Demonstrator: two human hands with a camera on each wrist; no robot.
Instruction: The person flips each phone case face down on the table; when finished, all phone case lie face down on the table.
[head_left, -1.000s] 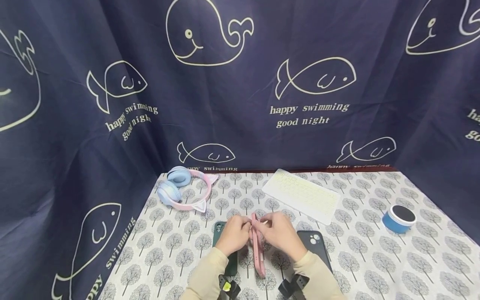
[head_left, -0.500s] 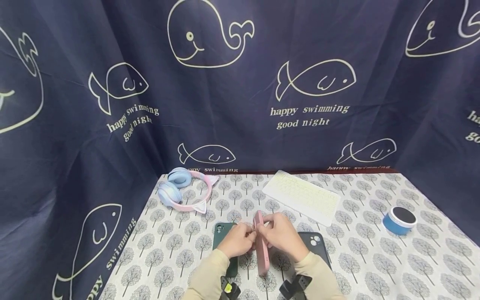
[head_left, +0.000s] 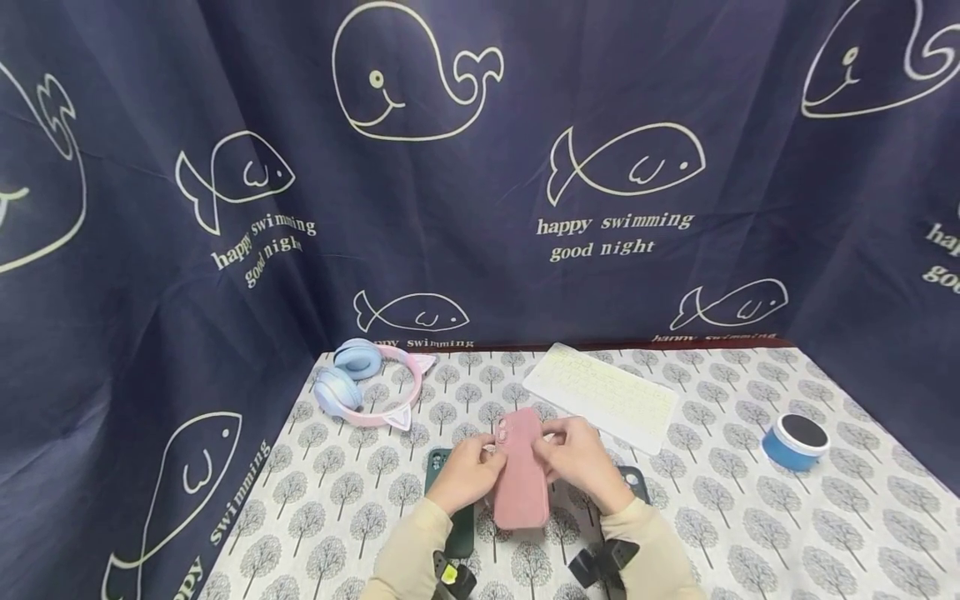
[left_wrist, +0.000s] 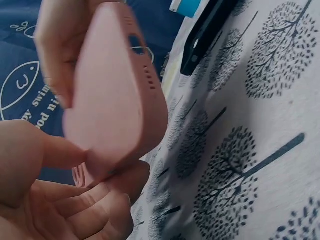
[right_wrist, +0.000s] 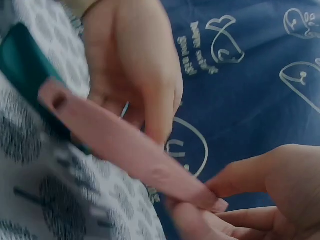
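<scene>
Both hands hold a pink phone case (head_left: pixel 520 487) close over the table, its back with the camera holes turned up in the head view. My left hand (head_left: pixel 467 475) pinches its left edge, thumb on the back and fingers underneath, as the left wrist view shows. On the opposite edge my right hand (head_left: pixel 581 458) grips it between thumb and fingers. The bottom end with its port opening and small holes faces the left wrist camera. Partly hidden under the left hand lies a dark green phone case (head_left: pixel 461 537). A black phone case (head_left: pixel 636 483) lies mostly behind the right hand.
Cat-ear headphones (head_left: pixel 375 387) in pink and blue lie at the back left. A white keyboard (head_left: pixel 603 396) sits slanted at the back, and a round blue speaker-like object (head_left: pixel 797 442) stands to the right. A dark blue curtain (head_left: pixel 517 275) hangs behind the tree-print tablecloth (head_left: pixel 738 533).
The pink phone case has turned from edge-on to showing its back upward. Both hands keep hold of it; the right hand has shifted slightly right.
</scene>
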